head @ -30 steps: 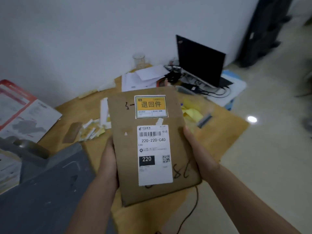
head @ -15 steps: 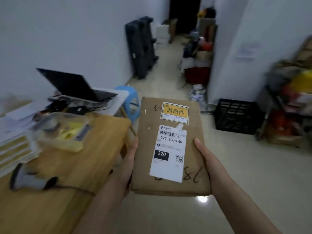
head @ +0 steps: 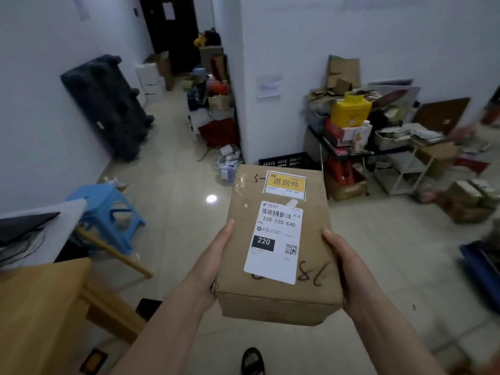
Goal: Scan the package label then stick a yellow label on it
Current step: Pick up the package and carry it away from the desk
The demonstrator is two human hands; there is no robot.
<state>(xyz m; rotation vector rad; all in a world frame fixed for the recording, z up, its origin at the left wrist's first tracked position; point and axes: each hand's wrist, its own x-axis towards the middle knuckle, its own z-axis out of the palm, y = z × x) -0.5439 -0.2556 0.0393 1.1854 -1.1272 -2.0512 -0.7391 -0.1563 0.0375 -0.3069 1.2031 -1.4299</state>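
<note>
I hold a brown cardboard package (head: 311, 272) flat in front of me, above the tiled floor. My left hand (head: 213, 255) grips its left side and my right hand (head: 342, 261) grips its right side. On top sits a white shipping label (head: 276, 239) with a barcode, "220-220-C40" and a QR code. A yellow label (head: 285, 184) with black characters is stuck at the far end of the top face. Handwritten marks show near the package's near edge.
The wooden table (head: 40, 315) edge is at lower left, with a blue stool (head: 108, 209) and a laptop (head: 24, 226) beside it. A black crate (head: 286, 161), cluttered shelves (head: 378, 147) and boxes stand ahead right. A dark pallet (head: 108, 104) leans on the left wall.
My view and the package have swung right, away from the table toward the open room. Both hands keep the same grip on the package.
</note>
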